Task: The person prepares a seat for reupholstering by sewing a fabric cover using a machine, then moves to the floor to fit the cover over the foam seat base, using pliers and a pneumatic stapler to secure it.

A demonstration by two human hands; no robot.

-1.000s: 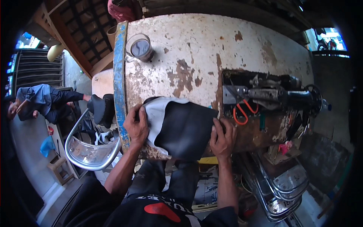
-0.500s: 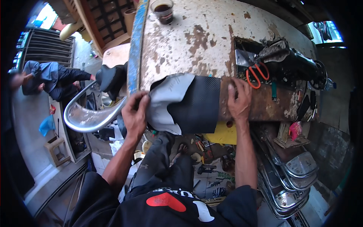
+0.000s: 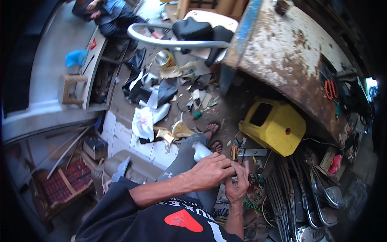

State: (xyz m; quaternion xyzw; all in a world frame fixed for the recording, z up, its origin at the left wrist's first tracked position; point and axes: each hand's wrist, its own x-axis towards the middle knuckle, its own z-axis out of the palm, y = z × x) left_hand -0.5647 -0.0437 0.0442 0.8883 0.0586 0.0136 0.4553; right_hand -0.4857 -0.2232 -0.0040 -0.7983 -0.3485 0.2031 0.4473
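pale grey-white piece of sheet [image 3: 201, 151]: smooth, soft sheen, surface curved. small part visible, set against the person's grey trouser leg [image 3: 182, 156] near the knee, just beyond the left hand [image 3: 211, 170], which covers the near end. full outline and underside hidden; whether it is gripped, cannot tell.

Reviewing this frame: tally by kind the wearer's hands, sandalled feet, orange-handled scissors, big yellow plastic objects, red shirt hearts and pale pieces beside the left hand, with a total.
Hands: 2 (left hand, right hand)
Sandalled feet: 2
Orange-handled scissors: 1
Yellow plastic object: 1
Red heart: 1
Pale piece: 1
Total: 8
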